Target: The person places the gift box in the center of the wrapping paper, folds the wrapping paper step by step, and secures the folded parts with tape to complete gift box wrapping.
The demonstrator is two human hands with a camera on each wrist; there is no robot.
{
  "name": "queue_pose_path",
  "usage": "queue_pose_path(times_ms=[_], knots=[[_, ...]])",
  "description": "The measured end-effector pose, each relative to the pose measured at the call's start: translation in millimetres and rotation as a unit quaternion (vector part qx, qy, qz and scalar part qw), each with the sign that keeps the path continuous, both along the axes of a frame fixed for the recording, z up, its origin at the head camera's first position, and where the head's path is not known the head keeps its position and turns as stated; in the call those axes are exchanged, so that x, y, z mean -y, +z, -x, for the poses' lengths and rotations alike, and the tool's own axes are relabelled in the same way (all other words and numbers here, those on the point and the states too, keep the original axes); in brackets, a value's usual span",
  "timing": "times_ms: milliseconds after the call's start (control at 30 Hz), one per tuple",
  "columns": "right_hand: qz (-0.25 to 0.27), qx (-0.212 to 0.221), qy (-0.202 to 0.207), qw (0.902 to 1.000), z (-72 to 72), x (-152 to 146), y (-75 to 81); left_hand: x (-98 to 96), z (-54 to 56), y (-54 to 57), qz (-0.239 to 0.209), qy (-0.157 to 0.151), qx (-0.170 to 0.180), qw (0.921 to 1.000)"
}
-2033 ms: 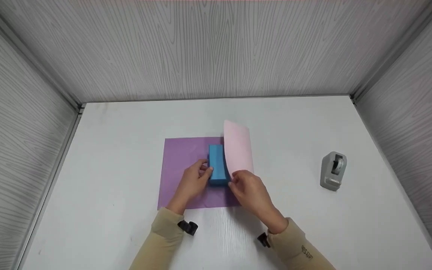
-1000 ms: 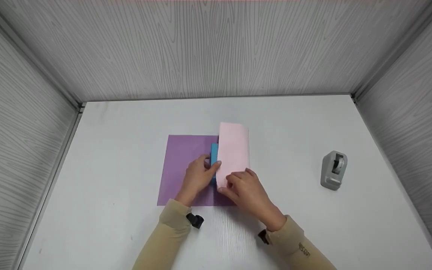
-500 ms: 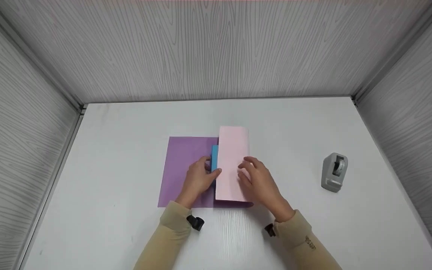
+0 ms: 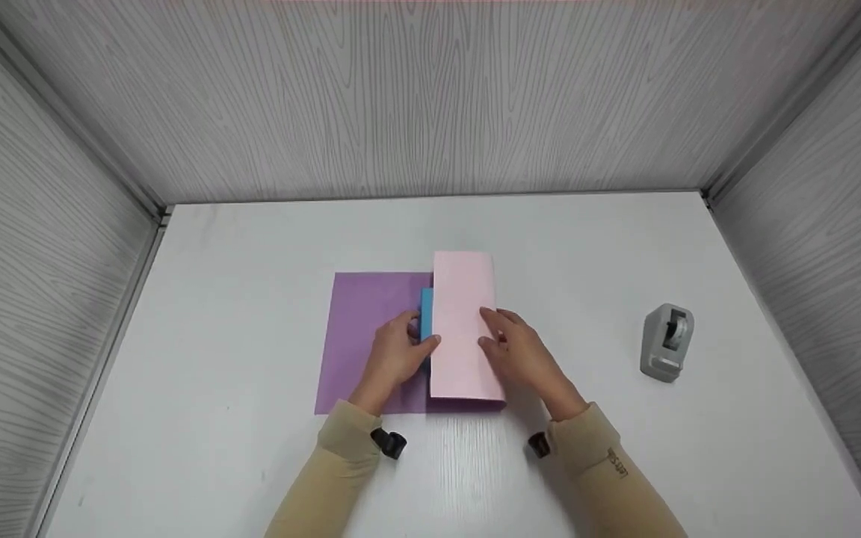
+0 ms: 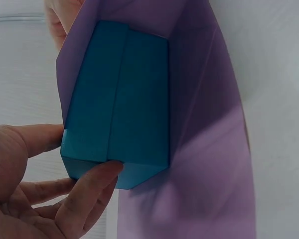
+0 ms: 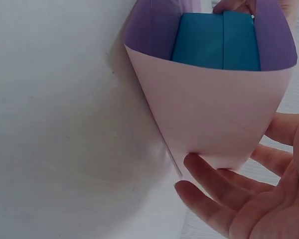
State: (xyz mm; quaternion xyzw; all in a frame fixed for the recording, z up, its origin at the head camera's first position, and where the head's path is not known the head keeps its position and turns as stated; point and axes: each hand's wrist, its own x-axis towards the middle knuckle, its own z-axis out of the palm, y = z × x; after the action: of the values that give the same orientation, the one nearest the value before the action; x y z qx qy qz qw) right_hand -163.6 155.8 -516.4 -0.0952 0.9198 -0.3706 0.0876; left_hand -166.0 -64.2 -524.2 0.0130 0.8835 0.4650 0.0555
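A sheet of paper, purple on its inner face (image 4: 359, 314) and pale pink on its outer face (image 4: 460, 299), lies on the table with its right part folded over a blue box (image 5: 139, 99). In the head view only a narrow blue strip of the box shows. My left hand (image 4: 392, 360) grips the box from its left side, thumb at the paper's free edge and fingers against the box. On the right, my right hand (image 4: 524, 355) touches the pink flap near its fold with relaxed, slightly bent fingers. The right wrist view shows those fingertips against the pink face.
A grey tape dispenser (image 4: 666, 344) stands on the white table (image 4: 251, 299) to the right. Grey wood-grain panels (image 4: 430, 97) rise along the back and both sides.
The paper's right part has come over to the left and down onto the box. My right hand has let go of its front corner and shifted to the fold; the left keeps its grip.
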Motion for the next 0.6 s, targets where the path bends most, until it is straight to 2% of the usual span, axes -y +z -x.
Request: queue_pose_path(times_ms=[300, 400, 600], knots=[[0.043, -0.007, 0.018, 0.9989, 1.9, -1.7, 1.6, 1.2, 2.7, -1.7, -0.017, -0.02, -0.034, 0.9991], [0.045, 0.002, 0.011, 0.9989, 3.2, -1.2, 2.1, 1.1, 3.2, -2.5, -0.017, -0.022, -0.046, 0.9986], [0.042, 0.018, -0.005, 0.9989, 5.8, -0.6, 2.0, 0.0, 5.3, -4.1, -0.02, -0.011, -0.036, 0.9991]])
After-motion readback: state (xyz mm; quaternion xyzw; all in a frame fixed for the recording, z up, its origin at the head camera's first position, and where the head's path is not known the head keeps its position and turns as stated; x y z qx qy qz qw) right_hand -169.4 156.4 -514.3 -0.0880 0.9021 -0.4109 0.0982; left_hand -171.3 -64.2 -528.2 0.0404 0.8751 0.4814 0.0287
